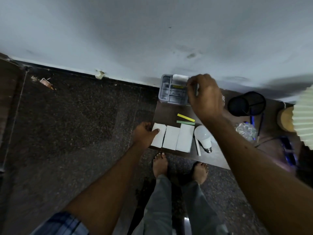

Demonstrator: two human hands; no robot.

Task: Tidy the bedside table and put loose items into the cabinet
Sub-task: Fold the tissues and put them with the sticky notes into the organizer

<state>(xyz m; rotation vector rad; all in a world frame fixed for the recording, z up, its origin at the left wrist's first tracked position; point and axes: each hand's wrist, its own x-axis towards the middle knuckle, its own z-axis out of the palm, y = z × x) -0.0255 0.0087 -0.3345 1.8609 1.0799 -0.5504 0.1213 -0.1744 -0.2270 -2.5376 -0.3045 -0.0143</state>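
The dark bedside table (pixel 167 112) stands against the wall. Three white boxes (pixel 171 138) lie side by side at its front left. My left hand (pixel 145 133) grips the left edge of the leftmost box, thumb on top. At the back stands a grey organiser tray (pixel 171 94) with compartments. My right hand (pixel 205 97) hovers over its right side, fingers pinched on a thin silvery stick-like object (pixel 197 89). A white roll (pixel 180 78) lies at the tray's back. A yellow strip (pixel 185 117), a green strip (pixel 185 122), a white light bulb (pixel 203 136) and a white stick (pixel 197 146) lie mid-table.
A black mesh pen cup (pixel 246 103) lies tipped on the right, with crumpled clear plastic (pixel 245 131), pens and blue items near it. A pleated lampshade (pixel 304 119) overhangs the far right. My bare feet (pixel 160 162) stand on the dark speckled floor in front.
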